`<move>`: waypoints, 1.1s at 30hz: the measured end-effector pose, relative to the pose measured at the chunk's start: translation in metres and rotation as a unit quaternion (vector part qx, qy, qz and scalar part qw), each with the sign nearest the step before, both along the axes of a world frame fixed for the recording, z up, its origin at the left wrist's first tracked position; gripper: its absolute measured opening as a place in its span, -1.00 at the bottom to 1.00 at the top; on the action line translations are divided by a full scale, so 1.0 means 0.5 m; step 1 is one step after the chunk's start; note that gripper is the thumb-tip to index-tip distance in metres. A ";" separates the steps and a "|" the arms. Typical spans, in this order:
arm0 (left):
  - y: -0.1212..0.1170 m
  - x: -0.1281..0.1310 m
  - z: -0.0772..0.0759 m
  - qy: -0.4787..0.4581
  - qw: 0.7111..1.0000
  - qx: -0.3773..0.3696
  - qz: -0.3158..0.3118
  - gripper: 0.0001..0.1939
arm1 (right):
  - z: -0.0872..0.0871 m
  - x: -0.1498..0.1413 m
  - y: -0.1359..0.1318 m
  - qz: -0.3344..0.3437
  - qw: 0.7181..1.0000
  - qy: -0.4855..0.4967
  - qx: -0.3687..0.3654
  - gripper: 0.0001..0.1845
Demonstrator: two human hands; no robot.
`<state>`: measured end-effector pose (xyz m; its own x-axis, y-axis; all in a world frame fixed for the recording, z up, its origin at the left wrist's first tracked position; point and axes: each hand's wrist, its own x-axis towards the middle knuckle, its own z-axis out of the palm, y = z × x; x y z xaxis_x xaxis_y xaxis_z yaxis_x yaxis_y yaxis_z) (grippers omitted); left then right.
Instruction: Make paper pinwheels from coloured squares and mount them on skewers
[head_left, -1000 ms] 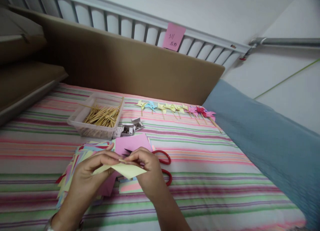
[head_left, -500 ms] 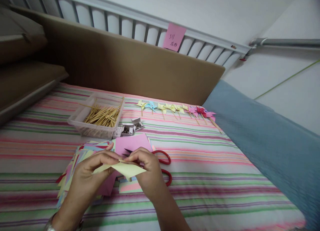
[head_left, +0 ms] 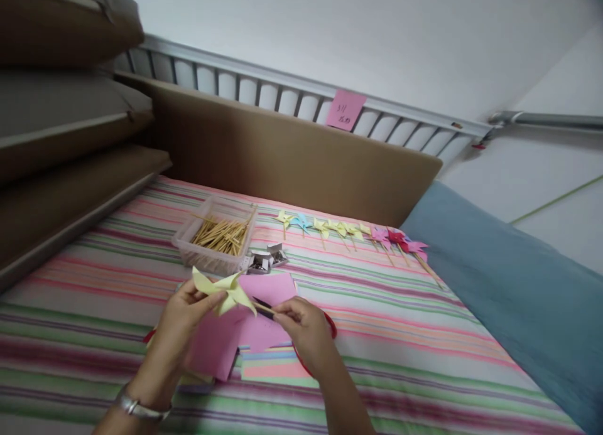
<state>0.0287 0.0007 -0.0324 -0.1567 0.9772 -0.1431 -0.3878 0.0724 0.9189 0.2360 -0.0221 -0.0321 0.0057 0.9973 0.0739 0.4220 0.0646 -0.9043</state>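
Observation:
A pale yellow paper pinwheel is pinched between the thumb and fingers of my left hand. My right hand grips the thin wooden stick, which runs leftward to the pinwheel. Under the right hand lie scissors with red handles; their dark blades show partly behind the stick. Pink paper sheets lie below both hands, and a fan of coloured paper sits nearer me. How the pinwheel joins the stick is hard to make out.
A clear plastic box of wooden sticks stands beyond my hands. Beside it are two small boxes of pins. Finished-looking pinwheels lie in a row along the brown board. Large brown packages rise at the left.
The yellow paper has turned to show its pinwheel shape. My right hand has moved right, away from the left hand, and now holds the visible stick. The camera view has shifted.

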 end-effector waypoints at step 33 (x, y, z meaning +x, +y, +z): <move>0.009 -0.067 0.003 0.274 0.952 0.136 -0.015 -0.74 | 0.005 -0.017 -0.004 -0.009 0.997 0.043 -0.058 -0.90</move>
<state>-0.0049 0.0051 -0.0308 -0.1073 0.9717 0.2105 0.1530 -0.1931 0.9692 0.2277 -0.0242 -0.0298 0.0243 0.9987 -0.0441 0.3420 -0.0497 -0.9384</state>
